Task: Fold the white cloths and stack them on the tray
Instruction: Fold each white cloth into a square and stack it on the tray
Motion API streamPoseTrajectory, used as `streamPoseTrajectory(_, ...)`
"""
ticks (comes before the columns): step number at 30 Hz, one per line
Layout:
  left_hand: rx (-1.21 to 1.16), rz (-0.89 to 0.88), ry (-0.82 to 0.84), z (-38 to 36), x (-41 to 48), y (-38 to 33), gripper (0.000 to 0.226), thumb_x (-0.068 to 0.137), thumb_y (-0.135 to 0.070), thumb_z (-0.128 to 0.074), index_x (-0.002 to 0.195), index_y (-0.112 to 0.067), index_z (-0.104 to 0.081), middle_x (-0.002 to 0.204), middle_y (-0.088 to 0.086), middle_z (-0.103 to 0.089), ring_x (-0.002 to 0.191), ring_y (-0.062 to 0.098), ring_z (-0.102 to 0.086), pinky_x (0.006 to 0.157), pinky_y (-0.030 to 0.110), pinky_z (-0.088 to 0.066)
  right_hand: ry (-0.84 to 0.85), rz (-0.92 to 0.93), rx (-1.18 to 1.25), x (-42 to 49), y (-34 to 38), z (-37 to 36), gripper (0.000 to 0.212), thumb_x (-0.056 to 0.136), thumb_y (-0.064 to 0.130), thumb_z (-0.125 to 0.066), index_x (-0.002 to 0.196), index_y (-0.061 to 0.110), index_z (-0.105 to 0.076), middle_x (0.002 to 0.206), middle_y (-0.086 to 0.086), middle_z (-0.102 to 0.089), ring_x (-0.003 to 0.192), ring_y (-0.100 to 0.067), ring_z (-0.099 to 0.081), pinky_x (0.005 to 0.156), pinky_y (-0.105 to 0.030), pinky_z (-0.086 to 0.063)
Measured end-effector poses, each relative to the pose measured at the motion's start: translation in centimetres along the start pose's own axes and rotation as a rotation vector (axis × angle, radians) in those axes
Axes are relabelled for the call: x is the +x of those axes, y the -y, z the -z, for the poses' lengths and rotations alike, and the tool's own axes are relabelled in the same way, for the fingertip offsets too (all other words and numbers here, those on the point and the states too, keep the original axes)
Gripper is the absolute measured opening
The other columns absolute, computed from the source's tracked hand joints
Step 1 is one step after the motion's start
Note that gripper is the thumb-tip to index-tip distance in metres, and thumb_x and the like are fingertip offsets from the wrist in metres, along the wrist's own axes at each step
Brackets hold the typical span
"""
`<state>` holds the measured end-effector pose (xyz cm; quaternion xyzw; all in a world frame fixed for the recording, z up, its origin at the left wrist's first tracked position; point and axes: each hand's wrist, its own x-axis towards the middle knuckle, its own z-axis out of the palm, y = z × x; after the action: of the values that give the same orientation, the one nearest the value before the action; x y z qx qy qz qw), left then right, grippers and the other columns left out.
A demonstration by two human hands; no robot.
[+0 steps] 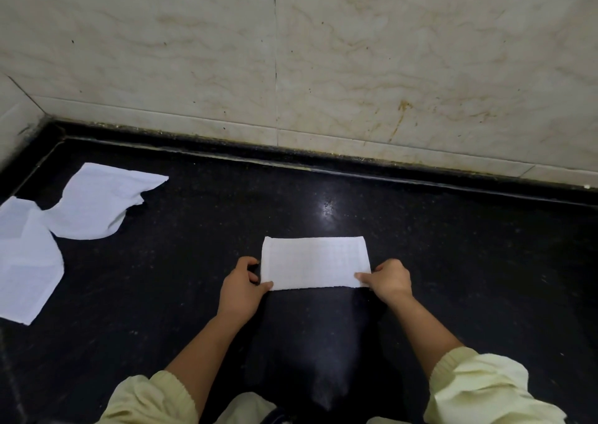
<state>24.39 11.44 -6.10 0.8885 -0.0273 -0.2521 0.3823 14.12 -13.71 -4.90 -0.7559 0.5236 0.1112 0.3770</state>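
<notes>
Left hand, right hand pinching folded cloth, leftmost cloth cropped

The counter is open across its right half and between the folded cloth, near the front edge, and the wall along the back edge. 2 touching obstacles line the left edge: a crumpled cloth and a flat cloth.

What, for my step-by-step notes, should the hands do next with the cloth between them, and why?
The folded cloth lies as a long strip on the counter, the left hand and right hand each pinching a near corner. So probably fold it in half across, the right hand carrying its end over to the left. No tray is in view.
</notes>
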Motion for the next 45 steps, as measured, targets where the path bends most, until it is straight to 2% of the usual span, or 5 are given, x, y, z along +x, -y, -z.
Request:
streamPoseTrajectory(4,0.008,0.013,0.01,0.0,0.0,-0.2,0.053,0.081,-0.018,-0.075,0.128,-0.018,-0.05,0.094,0.001,-0.06,0.087,0.014,-0.058,0.072,0.023,-0.041,0.06,-0.091,0.124,0.1,0.1,-0.2,0.036,0.074,0.024,-0.08,0.096,-0.001,-0.064,0.095,-0.012,-0.065,0.082,-0.026,-0.063,0.062,-0.027,-0.046)
streamPoseTrajectory(11,0.004,-0.004,-0.003,0.0,-0.2,-0.4,0.052,0.076,-0.012,-0.078,0.122,-0.016,-0.055,0.103,0.002,-0.058,0.092,0.014,-0.057,0.073,0.021,-0.041,0.025,-0.06,0.27,0.1,0.3,-0.5,0.026,0.081,0.025,-0.071,0.072,0.004,-0.061,0.074,-0.008,-0.06,0.067,-0.021,-0.056,0.057,-0.029,-0.043)
streamPoseTrajectory(21,-0.031,0.025,0.002,0.4,0.4,-0.2,0.036,0.083,-0.013,-0.071,0.117,-0.015,-0.058,0.101,0.0,-0.062,0.088,0.012,-0.058,0.061,0.015,-0.038,-0.013,0.155,0.402,-1.6,3.0,-0.5,0.01,0.083,0.012,-0.062,0.078,0.011,-0.054,0.081,-0.003,-0.058,0.073,-0.017,-0.052,0.061,-0.028,-0.041)
streamPoseTrajectory(30,-0.078,0.03,0.009,0.3,0.8,0.0,0.027,0.085,-0.02,-0.071,0.11,-0.016,-0.063,0.091,-0.003,-0.066,0.084,0.013,-0.064,0.07,0.023,-0.045,0.168,0.403,0.077,-4.1,7.5,-4.0,0.023,0.084,0.018,-0.059,0.068,0.018,-0.043,0.066,0.003,-0.049,0.063,-0.015,-0.047,0.061,-0.03,-0.04)
streamPoseTrajectory(45,-0.193,0.068,0.037,0.7,1.7,1.1,0.021,0.083,-0.019,-0.071,0.104,-0.017,-0.069,0.086,-0.002,-0.072,0.076,0.014,-0.07,0.081,0.037,-0.057,0.267,0.478,-0.22,-5.1,10.4,-9.8,0.005,0.088,0.018,-0.058,0.086,0.014,-0.056,0.09,-0.009,-0.063,0.082,-0.018,-0.056,0.074,-0.032,-0.049)
